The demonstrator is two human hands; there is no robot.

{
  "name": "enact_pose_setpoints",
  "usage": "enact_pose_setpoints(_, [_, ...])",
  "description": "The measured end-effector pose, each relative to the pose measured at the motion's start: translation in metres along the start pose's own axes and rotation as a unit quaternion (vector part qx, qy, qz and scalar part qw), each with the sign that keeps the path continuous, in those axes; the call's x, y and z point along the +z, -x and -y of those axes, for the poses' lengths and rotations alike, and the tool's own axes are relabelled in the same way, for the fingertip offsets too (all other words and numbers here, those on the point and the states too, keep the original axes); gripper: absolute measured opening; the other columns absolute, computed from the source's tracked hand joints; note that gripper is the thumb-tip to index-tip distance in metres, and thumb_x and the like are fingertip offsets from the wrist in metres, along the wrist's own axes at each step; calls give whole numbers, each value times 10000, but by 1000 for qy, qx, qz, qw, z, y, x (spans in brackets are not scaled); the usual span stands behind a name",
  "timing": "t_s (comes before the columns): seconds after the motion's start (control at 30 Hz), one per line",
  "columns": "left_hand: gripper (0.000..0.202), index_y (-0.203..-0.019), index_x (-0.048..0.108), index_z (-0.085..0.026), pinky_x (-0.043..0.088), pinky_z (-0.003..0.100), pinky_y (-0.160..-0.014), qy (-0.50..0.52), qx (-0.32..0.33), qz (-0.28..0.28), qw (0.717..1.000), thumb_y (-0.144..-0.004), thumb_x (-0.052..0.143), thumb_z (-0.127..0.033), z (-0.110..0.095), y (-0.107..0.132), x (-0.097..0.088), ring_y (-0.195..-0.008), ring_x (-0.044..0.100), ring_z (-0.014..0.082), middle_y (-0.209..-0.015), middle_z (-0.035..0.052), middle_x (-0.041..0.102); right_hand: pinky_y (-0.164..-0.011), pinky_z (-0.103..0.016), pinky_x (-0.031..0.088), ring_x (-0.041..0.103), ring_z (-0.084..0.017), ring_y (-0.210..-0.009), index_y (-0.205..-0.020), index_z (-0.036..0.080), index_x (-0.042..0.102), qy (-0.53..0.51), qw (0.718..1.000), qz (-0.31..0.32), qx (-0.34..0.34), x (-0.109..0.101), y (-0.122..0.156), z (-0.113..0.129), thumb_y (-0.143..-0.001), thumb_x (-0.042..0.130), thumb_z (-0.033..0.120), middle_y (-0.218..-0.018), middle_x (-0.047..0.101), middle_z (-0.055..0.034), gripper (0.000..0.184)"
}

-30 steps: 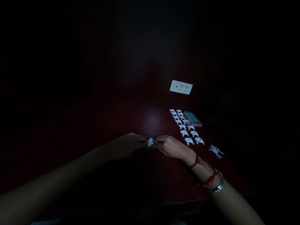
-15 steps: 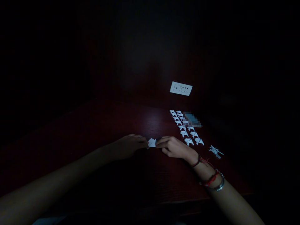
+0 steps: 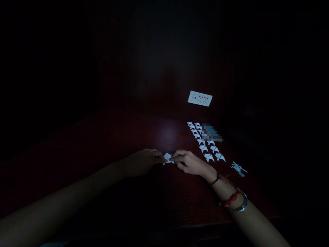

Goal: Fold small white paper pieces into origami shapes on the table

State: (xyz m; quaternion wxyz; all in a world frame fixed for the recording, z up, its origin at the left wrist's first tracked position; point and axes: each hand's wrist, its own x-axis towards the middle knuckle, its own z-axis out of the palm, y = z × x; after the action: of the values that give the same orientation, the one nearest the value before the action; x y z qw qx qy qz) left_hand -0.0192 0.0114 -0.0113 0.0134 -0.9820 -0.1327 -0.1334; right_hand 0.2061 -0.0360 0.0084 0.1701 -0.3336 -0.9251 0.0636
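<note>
A small white folded paper piece (image 3: 168,156) with pointed corners lies on the dark red table in front of me. My left hand (image 3: 145,162) is at its left edge, with fingers together and their tips pressed on the paper. From the other side my right hand (image 3: 189,162) pinches it, thumb and forefinger at its right edge and a fingertip reaching over its middle. Beyond my right hand, similar folded paper pieces (image 3: 208,157) lie in two slanting rows. To their right is a small heap of thin paper strips (image 3: 239,169).
A blurred, pixelated bluish flat object (image 3: 212,132) lies beside the far end of the rows. A white wall socket (image 3: 200,98) is set behind the table (image 3: 102,137). The table's front edge runs below my hands; the surroundings are very dark.
My fingertips have come closer together over the paper, the left ones shifting slightly right and the right forefinger reaching further onto it. The whole view has shifted slightly.
</note>
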Motion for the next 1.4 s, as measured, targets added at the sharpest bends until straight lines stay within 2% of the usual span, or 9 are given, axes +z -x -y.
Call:
enact_pose_setpoints(0.3, [462,-1145,410,-240,321,294,-834,22,-45,1,999,-733,373,-35,-8,-5,-5,-963,428,162,-1094,24,458,-796,-254,392,473,-124,-859,-1021,147,543,7,1000,4,6,1,0,1,-744,406,82,-939,502,-53,316])
enact_pose_setpoints(0.5, [405,-1135,419,-239,335,303,-800,-20,-55,5,998,-765,377,-80,-10,-7,-4,-926,455,170,-1062,30,484,-789,-269,390,475,-129,-844,-1015,153,543,16,1000,14,10,1,-2,2,-745,404,85,-926,498,-53,311])
enact_pose_setpoints(0.73, [355,-1113,436,-241,329,323,-800,-67,-81,8,994,-784,385,-118,-7,-5,4,-958,463,192,-1137,31,467,-787,-258,391,482,-136,-851,-964,140,560,54,998,27,12,-2,-1,3,-748,398,95,-921,512,-56,274])
enact_pose_setpoints(0.9, [404,-1129,423,-258,337,307,-797,-45,-94,22,994,-761,399,-93,-7,-5,2,-969,460,179,-1149,15,464,-774,-249,390,492,-135,-843,-924,152,575,65,997,34,15,-5,1,4,-750,397,109,-918,527,-47,253])
enact_pose_setpoints(1.1, [398,-1131,435,-248,329,334,-830,-31,-113,33,993,-766,384,-97,-10,-2,-2,-1008,442,194,-1164,22,456,-745,-244,387,501,-121,-765,-863,154,592,74,997,22,14,-5,4,1,-755,403,120,-835,550,-34,221])
enact_pose_setpoints(1.27, [378,-1146,419,-226,324,327,-856,-29,-103,32,994,-787,372,-119,-13,-2,-3,-1023,434,184,-1169,38,449,-757,-254,388,495,-123,-805,-984,154,547,75,996,-28,27,-3,4,-2,-779,374,132,-908,531,-42,270])
enact_pose_setpoints(1.4, [379,-1163,398,-218,323,321,-863,-30,-94,36,995,-798,372,-120,-14,-4,-4,-1024,439,181,-1169,47,453,-727,-234,400,493,-110,-802,-1029,181,521,78,997,12,12,-1,3,-1,-781,373,138,-934,507,-31,292])
